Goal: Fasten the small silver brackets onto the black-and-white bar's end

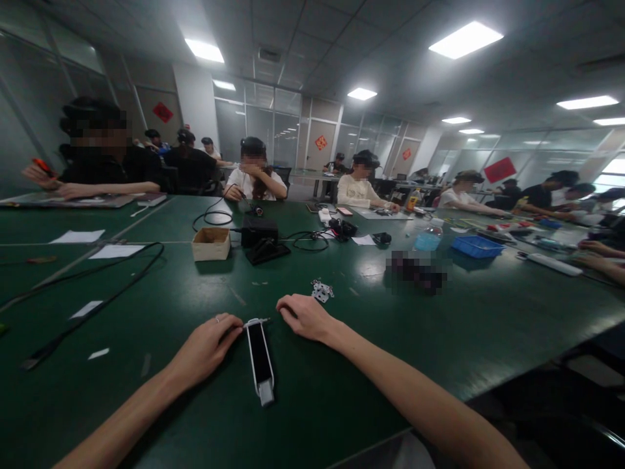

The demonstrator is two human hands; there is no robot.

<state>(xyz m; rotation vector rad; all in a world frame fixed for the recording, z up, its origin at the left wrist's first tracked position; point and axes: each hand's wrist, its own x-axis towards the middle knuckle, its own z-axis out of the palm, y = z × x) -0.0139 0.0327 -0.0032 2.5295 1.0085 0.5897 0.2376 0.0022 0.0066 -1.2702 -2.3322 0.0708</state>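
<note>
A slim black-and-white device (260,358) lies lengthwise on the green table (342,391) between my hands. My left hand (208,348) rests on the table with fingers curled, its fingertips touching the device's far end. My right hand (305,316) lies palm down just right of that end, fingers curled under near a thin metal piece that sticks out from the device. A small cluster of metal parts (321,290) sits a little beyond my right hand.
A small cardboard box (211,243), a black power unit (260,236) with cables, paper slips (115,251), a long black cable (97,286) and a blue tray (477,246) lie further out. Several seated people work along the table's far side and right.
</note>
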